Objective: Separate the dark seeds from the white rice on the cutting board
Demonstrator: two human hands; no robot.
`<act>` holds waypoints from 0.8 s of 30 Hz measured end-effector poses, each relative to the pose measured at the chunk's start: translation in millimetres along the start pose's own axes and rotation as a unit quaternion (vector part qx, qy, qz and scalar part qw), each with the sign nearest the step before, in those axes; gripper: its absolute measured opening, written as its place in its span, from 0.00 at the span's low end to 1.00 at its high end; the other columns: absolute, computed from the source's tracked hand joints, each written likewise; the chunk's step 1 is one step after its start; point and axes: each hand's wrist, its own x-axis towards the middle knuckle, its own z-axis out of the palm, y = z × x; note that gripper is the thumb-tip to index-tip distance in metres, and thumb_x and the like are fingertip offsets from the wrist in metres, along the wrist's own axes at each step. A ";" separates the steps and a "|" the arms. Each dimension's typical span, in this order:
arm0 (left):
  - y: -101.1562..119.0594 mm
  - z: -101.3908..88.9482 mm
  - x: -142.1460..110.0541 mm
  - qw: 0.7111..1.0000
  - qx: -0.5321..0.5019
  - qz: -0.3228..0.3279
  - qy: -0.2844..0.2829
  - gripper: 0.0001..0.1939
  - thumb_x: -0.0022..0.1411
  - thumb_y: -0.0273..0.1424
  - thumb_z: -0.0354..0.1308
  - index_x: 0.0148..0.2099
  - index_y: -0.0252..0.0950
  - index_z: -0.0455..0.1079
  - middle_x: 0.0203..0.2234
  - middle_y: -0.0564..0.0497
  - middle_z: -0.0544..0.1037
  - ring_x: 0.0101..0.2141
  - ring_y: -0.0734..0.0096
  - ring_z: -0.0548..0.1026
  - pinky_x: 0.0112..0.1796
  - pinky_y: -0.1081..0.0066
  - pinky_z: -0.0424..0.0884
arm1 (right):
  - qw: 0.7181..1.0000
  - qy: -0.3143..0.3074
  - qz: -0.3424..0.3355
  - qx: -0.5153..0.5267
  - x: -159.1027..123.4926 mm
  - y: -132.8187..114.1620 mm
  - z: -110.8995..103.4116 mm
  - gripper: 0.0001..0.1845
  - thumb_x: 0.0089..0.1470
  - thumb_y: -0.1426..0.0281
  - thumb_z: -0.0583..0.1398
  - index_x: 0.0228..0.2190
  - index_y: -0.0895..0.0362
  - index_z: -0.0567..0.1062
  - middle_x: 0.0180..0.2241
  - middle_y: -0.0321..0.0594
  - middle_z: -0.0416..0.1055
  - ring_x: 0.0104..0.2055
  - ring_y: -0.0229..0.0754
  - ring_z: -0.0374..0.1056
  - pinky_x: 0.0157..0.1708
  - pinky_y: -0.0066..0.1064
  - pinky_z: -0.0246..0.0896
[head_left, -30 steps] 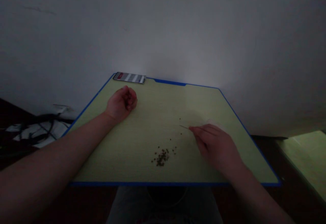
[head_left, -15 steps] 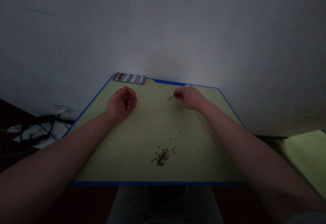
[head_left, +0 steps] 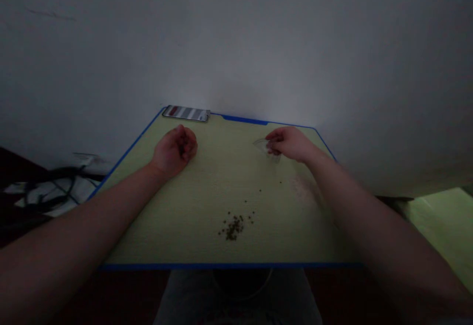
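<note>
My right hand point(head_left: 290, 144) pinches a small clear plastic piece point(head_left: 261, 144) with a curved rim, above the far right part of the table. Its exact kind is hard to make out in the dim light. On the table's left side rests my left hand point(head_left: 175, 150), its fingers curled in; whatever lies inside them, if anything, is hidden. A loose heap of small dark grains point(head_left: 233, 227) lies near the front edge. A few single grains trail from it toward my right hand.
The pale table point(head_left: 177, 231) has a blue rim and stands against a grey wall point(head_left: 236, 44). A phone point(head_left: 185, 113) with a lit screen lies at its far left corner. Dark cables point(head_left: 61, 187) are off to the left. A faint see-through patch point(head_left: 301, 187) shows beside my right forearm.
My right hand has moved to the right with the clear plastic piece, which now shows more of its face. A lone grain shows below that hand. My left hand stays put.
</note>
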 end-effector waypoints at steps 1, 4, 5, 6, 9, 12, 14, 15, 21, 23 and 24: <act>-0.2 -0.2 0.3 1.000 0.000 0.001 0.000 0.25 0.67 0.41 0.44 0.20 0.35 0.64 0.10 0.55 0.57 0.12 0.80 0.54 0.15 0.75 0.48 | 1.000 0.005 0.010 0.012 -2.2 2.2 -6.8 0.11 0.52 0.83 0.60 0.38 0.63 0.77 0.24 0.43 0.78 0.21 0.37 0.71 0.22 0.27 0.68; -0.5 -0.1 1.2 1.000 0.001 0.001 0.005 0.26 0.68 0.41 0.43 0.20 0.35 0.64 0.10 0.55 0.56 0.12 0.80 0.54 0.15 0.75 0.48 | 0.999 0.009 0.030 0.040 -17.2 10.6 -24.1 0.09 0.50 0.83 0.62 0.34 0.60 0.76 0.22 0.41 0.77 0.19 0.37 0.70 0.21 0.28 0.67; -0.5 0.1 1.4 1.000 0.002 -0.001 0.006 0.26 0.68 0.41 0.43 0.20 0.35 0.65 0.10 0.55 0.56 0.12 0.80 0.54 0.15 0.76 0.48 | 0.998 0.007 0.033 0.046 -24.3 13.7 -27.4 0.09 0.49 0.83 0.63 0.33 0.60 0.76 0.22 0.41 0.77 0.19 0.37 0.70 0.20 0.28 0.67; -0.3 0.5 1.3 1.000 0.002 -0.003 0.008 0.26 0.68 0.41 0.43 0.20 0.35 0.65 0.10 0.54 0.56 0.12 0.80 0.54 0.15 0.76 0.47 | 0.998 0.006 0.035 0.050 -31.9 16.7 -29.0 0.09 0.49 0.82 0.63 0.32 0.59 0.76 0.22 0.41 0.77 0.19 0.38 0.70 0.21 0.29 0.68; 0.4 2.1 0.3 1.000 0.001 -0.004 0.013 0.26 0.68 0.40 0.42 0.20 0.35 0.65 0.10 0.54 0.56 0.12 0.80 0.54 0.15 0.76 0.47 | 0.998 0.012 0.035 0.057 -53.9 24.6 -24.6 0.08 0.49 0.80 0.63 0.32 0.58 0.76 0.23 0.39 0.77 0.21 0.38 0.72 0.21 0.28 0.68; 1.0 3.4 -1.0 1.000 0.001 -0.002 0.015 0.27 0.68 0.39 0.41 0.20 0.35 0.65 0.10 0.54 0.56 0.12 0.79 0.53 0.15 0.75 0.48 | 0.997 0.032 0.041 0.057 -68.0 30.0 -12.8 0.07 0.50 0.78 0.63 0.33 0.57 0.76 0.22 0.37 0.76 0.23 0.39 0.74 0.22 0.28 0.68; 1.0 3.6 -1.4 1.000 0.002 -0.002 0.014 0.27 0.68 0.38 0.41 0.20 0.35 0.65 0.09 0.54 0.56 0.12 0.79 0.53 0.15 0.75 0.48 | 0.996 0.048 0.046 0.053 -71.0 32.6 -5.9 0.07 0.50 0.77 0.62 0.34 0.57 0.76 0.23 0.37 0.76 0.24 0.40 0.74 0.23 0.28 0.68; 0.9 3.5 -1.4 1.000 0.002 -0.002 0.013 0.27 0.68 0.39 0.41 0.20 0.35 0.65 0.09 0.54 0.56 0.12 0.79 0.53 0.15 0.75 0.48 | 0.996 0.054 0.049 0.049 -70.8 33.8 -3.5 0.07 0.51 0.77 0.62 0.34 0.57 0.76 0.23 0.37 0.76 0.24 0.40 0.74 0.23 0.28 0.68; 0.1 0.9 0.2 1.000 0.002 -0.003 0.008 0.26 0.68 0.41 0.43 0.21 0.35 0.65 0.10 0.55 0.56 0.12 0.80 0.53 0.15 0.75 0.49 | 0.998 0.048 0.043 0.016 -61.5 35.7 1.5 0.07 0.49 0.78 0.62 0.32 0.58 0.77 0.21 0.37 0.76 0.22 0.40 0.73 0.23 0.29 0.66; -0.2 0.3 0.4 1.000 0.004 -0.003 0.004 0.26 0.68 0.40 0.43 0.21 0.35 0.65 0.10 0.55 0.56 0.12 0.80 0.53 0.15 0.75 0.49 | 0.999 0.039 0.034 0.008 -60.9 32.2 4.1 0.07 0.48 0.78 0.62 0.31 0.58 0.78 0.21 0.37 0.76 0.22 0.40 0.73 0.23 0.29 0.66; -0.3 0.2 0.5 1.000 0.005 -0.003 0.002 0.26 0.68 0.39 0.43 0.21 0.35 0.65 0.10 0.54 0.56 0.12 0.80 0.53 0.15 0.75 0.49 | 0.999 0.032 0.028 0.007 -61.5 29.7 5.6 0.07 0.48 0.77 0.62 0.32 0.58 0.78 0.21 0.37 0.77 0.23 0.40 0.73 0.23 0.29 0.66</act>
